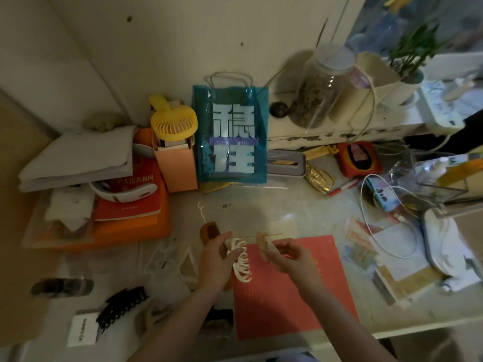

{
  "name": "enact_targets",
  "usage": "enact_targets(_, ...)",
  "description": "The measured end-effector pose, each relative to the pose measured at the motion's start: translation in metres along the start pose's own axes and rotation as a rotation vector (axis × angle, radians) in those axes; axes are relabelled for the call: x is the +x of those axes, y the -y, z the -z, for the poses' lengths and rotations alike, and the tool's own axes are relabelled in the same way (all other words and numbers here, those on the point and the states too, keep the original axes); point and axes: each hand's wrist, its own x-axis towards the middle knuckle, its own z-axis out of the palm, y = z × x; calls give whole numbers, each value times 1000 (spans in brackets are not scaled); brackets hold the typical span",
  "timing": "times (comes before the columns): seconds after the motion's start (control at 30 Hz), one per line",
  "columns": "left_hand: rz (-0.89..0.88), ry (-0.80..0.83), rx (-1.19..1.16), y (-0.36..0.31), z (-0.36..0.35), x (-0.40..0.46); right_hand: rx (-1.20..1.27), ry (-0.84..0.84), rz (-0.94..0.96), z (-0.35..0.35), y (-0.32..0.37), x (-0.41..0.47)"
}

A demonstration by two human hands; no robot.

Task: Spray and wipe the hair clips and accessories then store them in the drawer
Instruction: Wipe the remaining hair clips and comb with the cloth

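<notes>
Nearest on the left, a black claw clip [121, 305] is lying on the desk [300, 210], long axis slanting from near-left to far-right, with a second dark clip [61, 286] blurred beyond it at the left edge; both are judged to be waiting their turn, and no drawer or spray bottle is being shown. Just past them, above a red sheet [290, 288], a white claw clip [240, 259] is being held in the left hand [215, 259], fingers curled round its back; its long axis is running near to far and its curved teeth are pointing right. A small brownish piece, probably a cloth or wipe [262, 246], is being pinched in the right hand [288, 257] just beside the clip, so the wiping step is judged to be under way, with storing left to do. A brown comb [207, 232] is lying beyond the left hand. Farther off, a blue bag [231, 134] and a yellow fan [173, 121] are being kept against the wall.
</notes>
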Motion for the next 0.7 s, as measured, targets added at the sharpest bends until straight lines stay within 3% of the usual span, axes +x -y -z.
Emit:
enact_targets(0.33, -119, 307, -297, -80, 7, -52, 119, 206, 70, 31, 65, -50)
enact_targets(0.47, -107, 289, -417, -94, 6, -71, 143, 149, 152, 36, 79, -69)
enact_targets(0.7, -101, 253, -465, -110, 18, -89, -171, 32, 507, 41, 92, -88)
